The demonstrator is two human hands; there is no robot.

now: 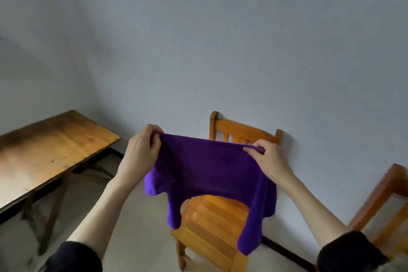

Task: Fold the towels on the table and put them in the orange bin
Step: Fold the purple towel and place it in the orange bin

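Bare left hand (141, 150), bare right hand (268, 159); forearms uncovered, dark, near-black knit sleeves (75, 257) were pushed up toward elbows on both arms.

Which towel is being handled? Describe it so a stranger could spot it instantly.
Look in front of the wooden chair against the pale wall. The left hand and right hand pinch the top corners of the purple towel hanging between them, the only purple thing in view.

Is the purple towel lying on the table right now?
No, the towel hangs in the air in front of the chair, pinched at its top edge by the left hand and right hand.
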